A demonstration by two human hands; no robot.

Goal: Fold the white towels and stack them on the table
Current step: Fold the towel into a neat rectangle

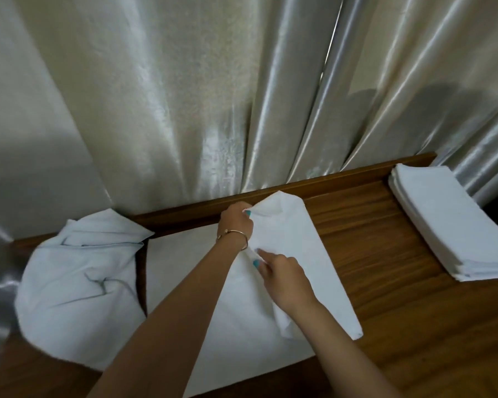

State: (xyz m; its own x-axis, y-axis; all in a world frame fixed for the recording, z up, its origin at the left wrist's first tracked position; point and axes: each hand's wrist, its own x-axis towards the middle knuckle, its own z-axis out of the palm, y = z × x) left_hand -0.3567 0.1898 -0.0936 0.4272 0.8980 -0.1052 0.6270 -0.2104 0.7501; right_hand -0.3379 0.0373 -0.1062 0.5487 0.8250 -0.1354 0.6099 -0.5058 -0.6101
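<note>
towel (296,254): white, half turned over at the table's middle, one flap lifted toward the right
left hand (236,222): fingers curled, pinching the towel's far edge; a thin bangle (236,235) on the wrist
right hand (282,271): fingers curled, pinching the fold nearer the camera
table (385,254): dark wood
unfolded heap (81,285): crumpled white towels, left end
folded stack (454,222): neat, far right
curtain (184,96): pale, shiny, behind the table
</note>
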